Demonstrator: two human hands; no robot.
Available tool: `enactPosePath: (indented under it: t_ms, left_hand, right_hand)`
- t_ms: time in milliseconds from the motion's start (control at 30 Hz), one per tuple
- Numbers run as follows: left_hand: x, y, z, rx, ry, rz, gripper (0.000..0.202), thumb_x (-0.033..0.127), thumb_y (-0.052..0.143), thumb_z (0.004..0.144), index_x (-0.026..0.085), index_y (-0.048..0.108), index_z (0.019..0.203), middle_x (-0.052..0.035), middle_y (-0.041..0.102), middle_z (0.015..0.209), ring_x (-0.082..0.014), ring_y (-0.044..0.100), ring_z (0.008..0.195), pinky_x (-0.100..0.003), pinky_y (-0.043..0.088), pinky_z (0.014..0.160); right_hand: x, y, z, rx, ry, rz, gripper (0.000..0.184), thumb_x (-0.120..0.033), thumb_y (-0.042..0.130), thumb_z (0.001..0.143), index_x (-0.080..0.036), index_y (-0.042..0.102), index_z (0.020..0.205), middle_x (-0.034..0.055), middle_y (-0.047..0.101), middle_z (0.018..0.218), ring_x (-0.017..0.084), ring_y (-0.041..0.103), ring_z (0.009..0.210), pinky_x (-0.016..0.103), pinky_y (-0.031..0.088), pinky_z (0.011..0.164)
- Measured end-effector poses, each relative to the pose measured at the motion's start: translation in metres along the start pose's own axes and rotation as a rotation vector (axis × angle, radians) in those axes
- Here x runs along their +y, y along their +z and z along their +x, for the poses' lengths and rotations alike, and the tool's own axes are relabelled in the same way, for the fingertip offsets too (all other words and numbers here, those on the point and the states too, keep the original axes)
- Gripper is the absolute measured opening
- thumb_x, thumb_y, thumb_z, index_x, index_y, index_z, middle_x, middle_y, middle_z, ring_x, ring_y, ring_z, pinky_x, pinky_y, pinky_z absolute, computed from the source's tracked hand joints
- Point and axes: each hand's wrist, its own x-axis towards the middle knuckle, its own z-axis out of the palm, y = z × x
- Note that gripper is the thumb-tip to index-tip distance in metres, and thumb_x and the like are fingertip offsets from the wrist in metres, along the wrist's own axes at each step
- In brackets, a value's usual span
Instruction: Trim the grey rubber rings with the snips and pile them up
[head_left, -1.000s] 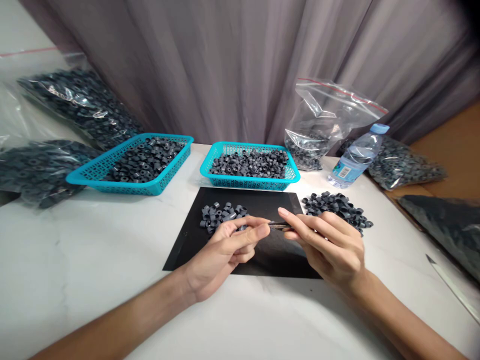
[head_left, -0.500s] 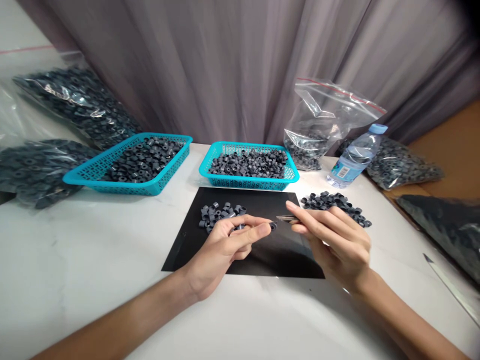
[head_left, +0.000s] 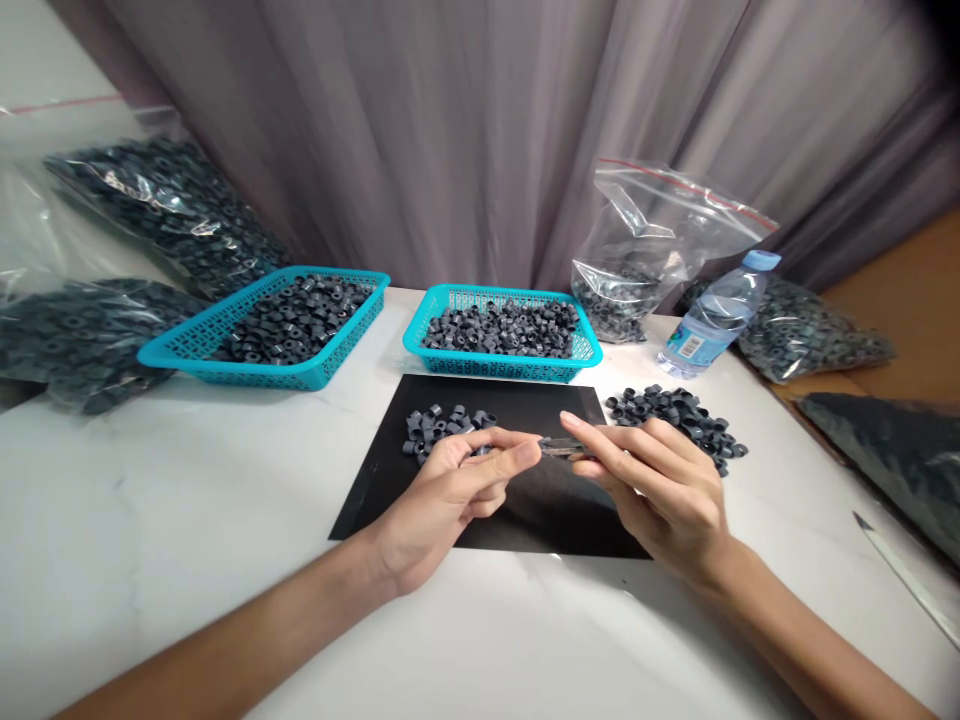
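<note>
Between its thumb and forefinger, my left hand (head_left: 465, 480) pinches a small dark grey cylindrical piece (head_left: 545, 442), mostly hidden by the fingertips. My right hand (head_left: 660, 490) is closed around metal tweezers (head_left: 564, 447), whose tips point left and meet the piece. Both hands hover over a black mat (head_left: 517, 520). Behind my left hand, a small pile of grey pieces (head_left: 439, 428) lies on the mat. A second pile of grey pieces (head_left: 679, 415) rests on the white table, just beyond my right hand.
Two blue baskets (head_left: 502, 366) (head_left: 300, 377) of grey pieces stand behind the mat. Clear bags of pieces (head_left: 97, 335) (head_left: 611, 300) stand left and back right. A water bottle (head_left: 712, 320) stands at the right. A pointed flat strip (head_left: 900, 570) lies near the right edge.
My right hand has moved slightly left, bringing the tweezers' tips from just short of the grey piece up to it. My left hand keeps its pinch.
</note>
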Motion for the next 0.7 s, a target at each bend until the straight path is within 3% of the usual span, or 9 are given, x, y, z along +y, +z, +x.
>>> enactPosePath:
  t_ms: [367,700]
  left_hand:
    - [-0.0021,-0.0002,-0.0007,-0.051,-0.066,-0.079,0.025,0.036,0.081,0.083,0.017,0.070,0.095,0.0092,0.021,0.062,-0.0072,0.009,0.056,-0.018,0.012,0.046]
    - [0.0013,0.0051,-0.0028,-0.016,-0.086,-0.121,0.029,0.036,0.084,0.079,0.016,0.069,0.094,0.0103,0.024,0.059,-0.0062,0.009,0.054,-0.019,0.011,0.046]
  right_hand:
    - [-0.0015,-0.0006,-0.0015,0.011,0.003,0.017,0.055,-0.009,0.062,0.097,-0.024,0.051,0.149,0.0071,0.077,0.095,0.015,0.058,0.066,0.030,0.042,0.062]
    - [-0.0032,-0.0012,0.0008,0.022,0.005,0.015,0.059,-0.008,0.062,0.097,-0.024,0.047,0.152,0.0074,0.078,0.096,0.015,0.061,0.068,0.030,0.044,0.062]
